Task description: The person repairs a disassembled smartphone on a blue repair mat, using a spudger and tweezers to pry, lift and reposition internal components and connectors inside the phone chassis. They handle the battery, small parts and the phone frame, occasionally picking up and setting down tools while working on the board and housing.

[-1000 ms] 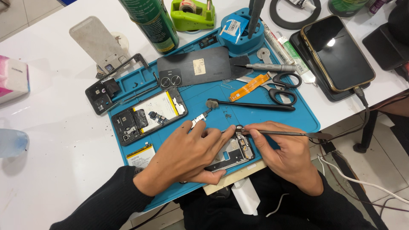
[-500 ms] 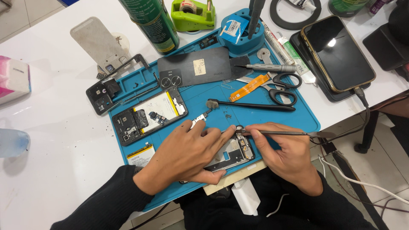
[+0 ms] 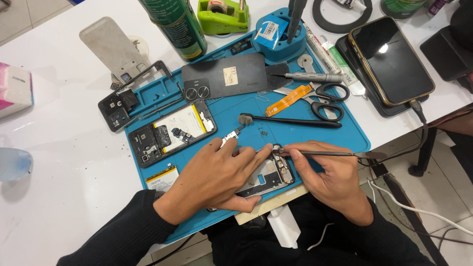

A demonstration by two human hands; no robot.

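— Where are the hands?

— Both are low on the blue work mat (image 3: 315, 130), close together. The left hand (image 3: 217, 175) lies flat over a bare phone frame (image 3: 268, 177), fingers spread, with the thumb pressed along the frame's near edge. It pins the frame down rather than gripping it.

— And the right hand?

— The right hand (image 3: 330, 175) is closed around a thin metal pry tool (image 3: 327, 154), pinched between thumb and forefinger. The tool lies almost level, its tip meeting the top right corner of the frame, just beside the left forefinger.

— What does the frame rest on?

— It sits at the near edge of the mat, partly over a pale block (image 3: 268, 207) that sticks out past the surface (image 3: 59, 148).

— What lies around it?

— Beyond the left hand is an opened phone body (image 3: 172, 130) with its battery showing. A loose battery (image 3: 161, 180) lies by the left wrist. Further up sits a dark back cover (image 3: 226, 79). To the right lie a black brush (image 3: 290, 120), scissors (image 3: 325, 98), an orange flex strip (image 3: 289, 99) and a grey screwdriver (image 3: 313, 77). A dark-screened phone (image 3: 391, 61) rests off the mat, cable plugged in.
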